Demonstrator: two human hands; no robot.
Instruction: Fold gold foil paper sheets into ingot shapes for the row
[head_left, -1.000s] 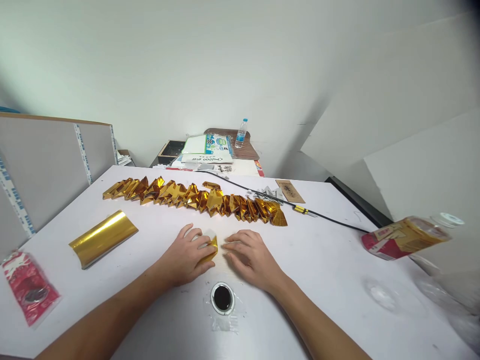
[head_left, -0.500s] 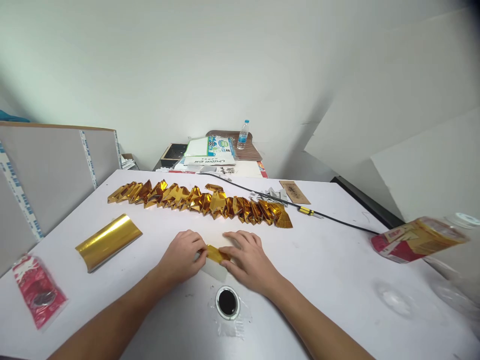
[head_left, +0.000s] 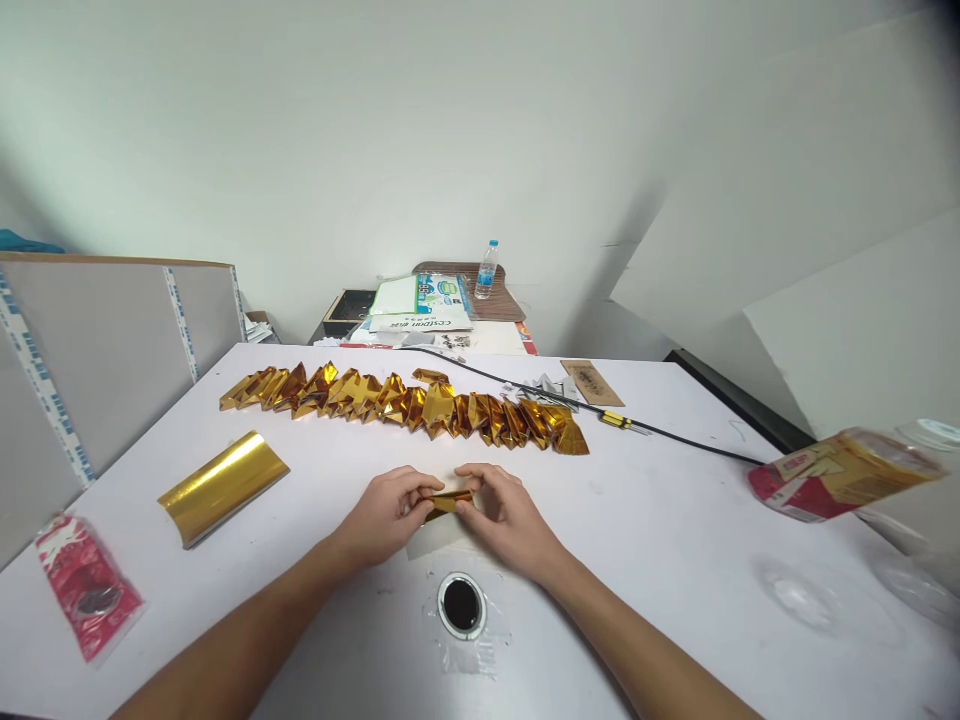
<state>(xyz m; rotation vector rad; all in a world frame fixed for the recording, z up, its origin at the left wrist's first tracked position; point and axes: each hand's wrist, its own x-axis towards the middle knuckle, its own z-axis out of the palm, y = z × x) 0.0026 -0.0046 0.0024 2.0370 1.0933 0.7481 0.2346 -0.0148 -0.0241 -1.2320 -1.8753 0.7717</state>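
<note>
A small folded piece of gold paper (head_left: 445, 503) is held between both hands above the white table. My left hand (head_left: 386, 515) pinches its left end, fingers and thumb closed. At the right end, my right hand (head_left: 506, 515) grips it between thumb and fingers. Beneath the hands lies a pale sheet (head_left: 427, 540), partly covered. A long row of folded gold paper pieces (head_left: 360, 397) stretches across the table beyond. To the left rests a curved stack of gold sheets (head_left: 223, 487). A round dish with dark contents (head_left: 461, 605) sits just in front of the hands.
At the left edge lies a red and clear packet (head_left: 88, 585). A black cable (head_left: 675, 440) crosses the back right, near a brown card (head_left: 592, 383). A tilted plastic jar (head_left: 840, 475) is at the right. Behind the table stands a water bottle (head_left: 486, 272).
The gold piece, flatter earlier, now shows raised, folded edges. Both hands have shifted slightly right, and my right fingers have closed in around its end. The view has moved slightly.
</note>
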